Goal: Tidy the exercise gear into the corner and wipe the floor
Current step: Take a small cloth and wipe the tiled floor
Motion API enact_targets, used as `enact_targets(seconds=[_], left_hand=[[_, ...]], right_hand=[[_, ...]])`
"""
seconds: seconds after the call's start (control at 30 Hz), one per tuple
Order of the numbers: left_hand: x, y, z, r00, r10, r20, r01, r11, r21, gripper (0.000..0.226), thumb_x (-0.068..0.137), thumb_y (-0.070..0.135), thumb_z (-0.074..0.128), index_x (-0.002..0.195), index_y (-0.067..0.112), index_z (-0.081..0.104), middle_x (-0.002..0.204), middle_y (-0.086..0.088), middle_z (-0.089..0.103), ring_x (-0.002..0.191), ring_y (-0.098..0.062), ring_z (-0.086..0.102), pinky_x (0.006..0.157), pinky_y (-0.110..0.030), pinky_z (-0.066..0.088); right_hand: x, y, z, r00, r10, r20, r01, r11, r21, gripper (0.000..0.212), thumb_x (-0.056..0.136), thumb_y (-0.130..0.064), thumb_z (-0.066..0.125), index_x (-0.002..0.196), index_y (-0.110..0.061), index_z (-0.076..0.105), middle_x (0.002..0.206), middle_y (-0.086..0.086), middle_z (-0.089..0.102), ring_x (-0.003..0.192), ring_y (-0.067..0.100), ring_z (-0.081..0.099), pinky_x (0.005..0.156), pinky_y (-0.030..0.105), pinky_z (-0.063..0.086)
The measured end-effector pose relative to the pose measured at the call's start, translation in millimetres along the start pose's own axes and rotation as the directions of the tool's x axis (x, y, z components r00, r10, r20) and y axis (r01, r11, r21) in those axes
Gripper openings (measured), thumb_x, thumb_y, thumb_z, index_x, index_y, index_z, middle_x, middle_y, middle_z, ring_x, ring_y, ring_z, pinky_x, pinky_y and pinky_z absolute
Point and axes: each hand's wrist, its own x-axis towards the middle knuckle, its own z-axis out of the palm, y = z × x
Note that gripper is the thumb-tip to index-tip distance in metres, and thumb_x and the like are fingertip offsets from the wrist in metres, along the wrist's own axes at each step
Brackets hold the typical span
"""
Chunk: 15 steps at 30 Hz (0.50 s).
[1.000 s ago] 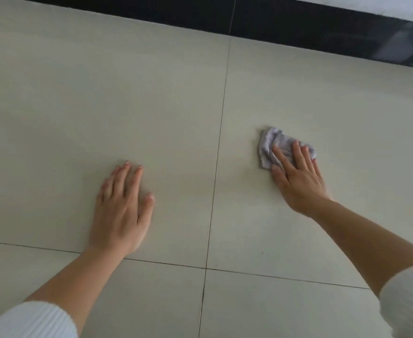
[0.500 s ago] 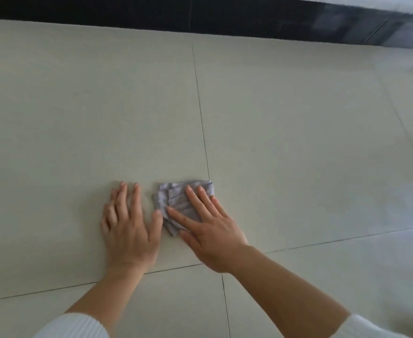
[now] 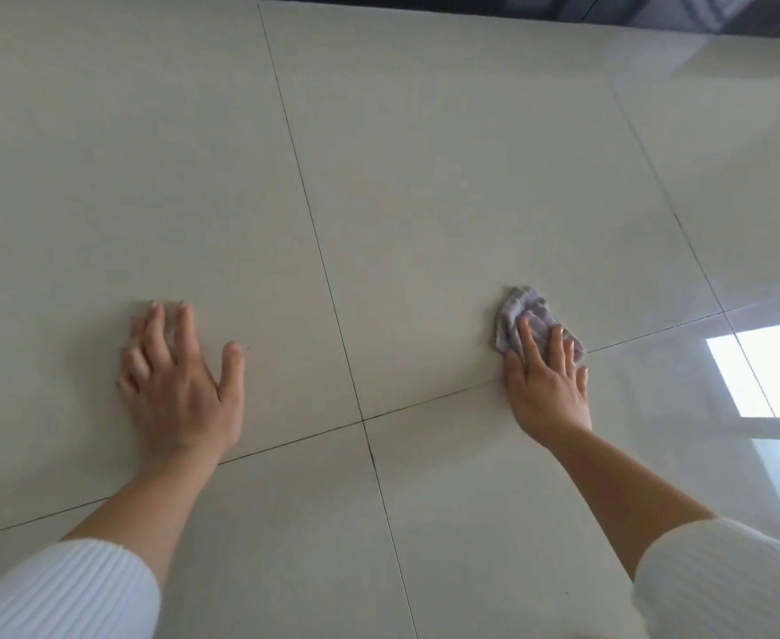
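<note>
Here the right hand [image 3: 547,387] presses a crumpled grey cloth [image 3: 524,315] flat to the pale tiled floor [image 3: 425,177], fingers straight over it (nothing gripped), just beside a grout line. The left hand [image 3: 180,385] lies open, palm down on the tile, well apart from the cloth. White sleeves [image 3: 56,592] show at both wrists.

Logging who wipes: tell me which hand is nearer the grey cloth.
Right. The right hand presses on the grey cloth; the left hand rests flat on the floor, far to the cloth's left.
</note>
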Motion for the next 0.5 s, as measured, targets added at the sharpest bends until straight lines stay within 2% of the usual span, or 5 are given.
enact_targets(seconds=[0.13,0.23,0.3,0.4,0.5], left_hand=[[0.3,-0.6,0.4,1.0,0.023,0.001,-0.023,1.0,0.006,0.074,0.084,0.054,0.025,0.143,0.01,0.033,0.153,-0.016,0.026,0.139,-0.036,0.021,0.11,-0.052,0.018],[-0.5,-1.3,0.3,0.999,0.036,0.018,-0.036,0.999,0.014,0.077,0.084,0.057,0.023,0.145,0.01,0.03,0.154,-0.015,0.022,0.14,-0.035,0.018,0.112,-0.05,0.016],[-1.3,-4.0,0.2,0.998,0.05,0.029,-0.05,0.999,-0.005,0.08,0.083,0.058,0.019,0.146,0.011,0.03,0.156,-0.015,0.019,0.142,-0.033,0.014,0.114,-0.047,0.012],[-1.4,-15.7,-0.8,0.989,0.133,0.065,-0.132,0.991,-0.019,0.083,0.082,0.059,0.016,0.146,0.008,0.029,0.156,-0.017,0.016,0.145,-0.031,0.009,0.117,-0.043,0.005],[-3.7,-29.6,-2.5,0.961,0.251,0.119,-0.251,0.968,-0.013,0.085,0.083,0.058,0.015,0.146,0.002,0.027,0.155,-0.021,0.015,0.145,-0.031,0.008,0.118,-0.041,0.004]], right_hand=[[-18.2,-31.9,24.6,0.994,0.091,-0.062,-0.075,0.973,0.219,0.051,0.1,-0.05,0.021,0.149,-0.047,0.007,0.161,0.004,-0.013,0.147,0.024,-0.016,0.119,0.038,-0.009],[-60.4,-66.4,57.1,0.986,-0.126,-0.109,0.145,0.973,0.182,0.05,0.098,-0.055,0.017,0.147,-0.051,0.006,0.159,0.002,-0.019,0.145,0.02,-0.024,0.118,0.035,-0.012],[-94.7,-79.7,75.7,0.939,-0.332,-0.089,0.341,0.93,0.136,0.05,0.096,-0.059,0.013,0.145,-0.054,0.004,0.157,0.0,-0.022,0.142,0.018,-0.03,0.118,0.034,-0.013],[-136.6,-85.6,96.8,0.772,-0.635,-0.029,0.635,0.769,0.073,0.047,0.1,-0.054,0.018,0.146,-0.052,0.015,0.16,0.001,-0.009,0.146,0.02,-0.019,0.12,0.034,-0.008],[-155.7,-83.3,115.1,0.509,-0.859,0.051,0.86,0.504,-0.083,0.045,0.101,-0.046,0.028,0.146,-0.044,0.027,0.16,0.007,0.008,0.148,0.027,0.001,0.121,0.04,0.003]])
